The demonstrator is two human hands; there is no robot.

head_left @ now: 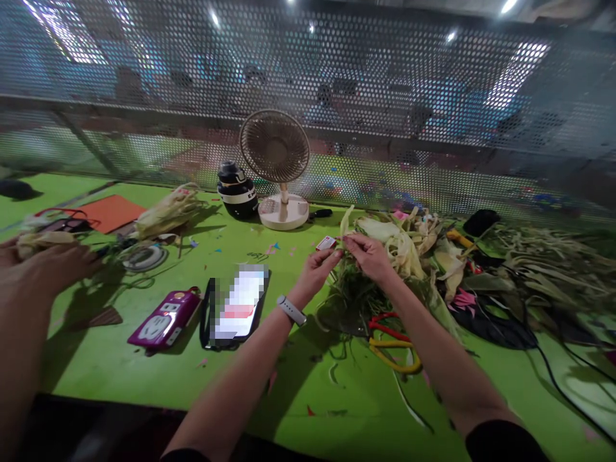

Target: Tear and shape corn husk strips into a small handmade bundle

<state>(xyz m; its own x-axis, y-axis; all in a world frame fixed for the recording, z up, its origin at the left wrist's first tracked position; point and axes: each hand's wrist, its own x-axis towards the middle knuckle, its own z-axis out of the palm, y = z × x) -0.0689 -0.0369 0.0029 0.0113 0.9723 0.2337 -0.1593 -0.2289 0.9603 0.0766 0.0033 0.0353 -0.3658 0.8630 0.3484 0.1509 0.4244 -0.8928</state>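
My left hand (317, 273), with a pale band on its wrist, pinches the lower part of a strip of corn husk (345, 223). On the same strip, my right hand (369, 258) is closed from the right, fingertips close to the left ones. The strip's pale green tip stands up above both hands. Behind and right of my right hand lies a heap of dried corn husks (409, 247). Scissors (394, 353) with red and yellow handles lie under my right forearm, their blades partly hidden by husk. A small red-and-white box (326, 243) lies just beyond my left hand.
A desk fan (283, 208) and black bottle (238, 196) stand before a perforated metal screen (192, 135). A phone (235, 305) and purple case (166, 321) lie left. Another person's hands (58, 260) work at far left, near a husk bundle (168, 212). Cables (563, 385) run right.
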